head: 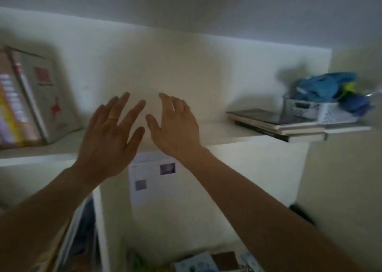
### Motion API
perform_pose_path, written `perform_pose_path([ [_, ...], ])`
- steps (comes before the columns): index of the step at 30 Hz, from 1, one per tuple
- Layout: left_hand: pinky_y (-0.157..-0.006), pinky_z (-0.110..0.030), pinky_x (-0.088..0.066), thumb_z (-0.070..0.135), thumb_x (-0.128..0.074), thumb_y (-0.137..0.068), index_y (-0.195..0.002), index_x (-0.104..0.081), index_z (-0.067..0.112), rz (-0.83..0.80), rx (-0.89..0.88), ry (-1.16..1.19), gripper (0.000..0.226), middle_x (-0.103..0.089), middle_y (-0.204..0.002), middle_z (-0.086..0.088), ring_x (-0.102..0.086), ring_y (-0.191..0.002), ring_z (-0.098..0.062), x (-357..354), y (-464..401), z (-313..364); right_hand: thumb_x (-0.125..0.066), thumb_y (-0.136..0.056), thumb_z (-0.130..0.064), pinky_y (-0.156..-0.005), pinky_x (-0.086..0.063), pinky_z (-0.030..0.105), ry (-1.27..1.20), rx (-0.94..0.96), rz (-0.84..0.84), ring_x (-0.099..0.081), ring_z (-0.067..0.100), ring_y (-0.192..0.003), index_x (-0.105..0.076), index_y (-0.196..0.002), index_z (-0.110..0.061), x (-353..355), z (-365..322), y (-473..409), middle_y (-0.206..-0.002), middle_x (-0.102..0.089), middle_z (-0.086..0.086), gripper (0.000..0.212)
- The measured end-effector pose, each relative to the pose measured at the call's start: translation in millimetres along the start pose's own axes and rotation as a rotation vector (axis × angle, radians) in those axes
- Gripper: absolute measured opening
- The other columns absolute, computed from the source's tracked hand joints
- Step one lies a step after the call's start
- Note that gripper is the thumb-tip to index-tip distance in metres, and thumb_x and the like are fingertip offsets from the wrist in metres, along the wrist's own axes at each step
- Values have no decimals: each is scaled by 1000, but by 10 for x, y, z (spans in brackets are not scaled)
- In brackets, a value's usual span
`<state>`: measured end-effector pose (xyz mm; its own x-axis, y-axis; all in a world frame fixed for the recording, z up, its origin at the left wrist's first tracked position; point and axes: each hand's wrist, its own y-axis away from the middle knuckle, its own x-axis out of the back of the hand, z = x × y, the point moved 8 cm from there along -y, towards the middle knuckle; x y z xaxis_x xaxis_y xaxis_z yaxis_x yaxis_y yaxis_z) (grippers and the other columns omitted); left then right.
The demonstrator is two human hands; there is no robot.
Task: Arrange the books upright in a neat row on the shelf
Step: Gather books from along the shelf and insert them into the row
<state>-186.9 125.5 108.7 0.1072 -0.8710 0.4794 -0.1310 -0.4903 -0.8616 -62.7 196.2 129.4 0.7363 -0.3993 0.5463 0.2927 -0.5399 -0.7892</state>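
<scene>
Several books (26,98) stand leaning at the left end of the white shelf (217,133); the outermost has a grey cover with red marks. A flat stack of books (277,124) lies at the shelf's right end, a dark one on top. My left hand (109,135), with a gold ring, and my right hand (175,127) are raised side by side before the bare middle of the shelf. Both have their fingers spread and hold nothing. The view is blurred.
A white basket (322,108) with blue cloth things sits on the stack's right. A printed sheet (153,178) hangs on the panel below the shelf. More books (82,230) stand in a lower compartment at left, and small items (217,261) lie at the bottom.
</scene>
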Motion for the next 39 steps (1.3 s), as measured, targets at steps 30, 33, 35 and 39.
perform_pose_path([
  [30,-53,-28,-57,31,-70,-88,-104,-67,17,-698,1214,1682,21,-68,-74,-5,-67,-58,-18,-1519,-812,2871,-78,-79,-49,-68,-53,33,-546,-849,-387,-66,27,-94,-69,-113,-11,1764,3734,385,-108,-71,14,52],
  [33,-54,-28,-57,25,-68,-93,-110,-70,14,-620,1136,1678,21,-71,-80,-4,-68,-61,-15,-1384,-800,2656,-75,-86,-40,-64,-50,31,-652,-796,-314,-66,25,-89,-70,-111,-8,1720,3485,349,-104,-73,15,41],
  [35,-57,-28,-58,24,-68,-94,-109,-72,10,-588,1070,1611,21,-75,-86,-4,-69,-67,-16,-1270,-726,2399,-77,-86,-34,-62,-54,30,-700,-762,-329,-70,23,-83,-71,-107,-6,1628,3268,286,-95,-77,13,36],
  [39,-83,-38,-61,21,-74,-89,-113,-71,0,-428,985,1448,32,-78,-103,-14,-76,-90,-29,-994,-562,1603,-75,-84,-8,-85,-60,41,-885,-675,-339,-72,28,-101,-67,-115,-4,1180,2657,28,-108,-76,13,32],
])
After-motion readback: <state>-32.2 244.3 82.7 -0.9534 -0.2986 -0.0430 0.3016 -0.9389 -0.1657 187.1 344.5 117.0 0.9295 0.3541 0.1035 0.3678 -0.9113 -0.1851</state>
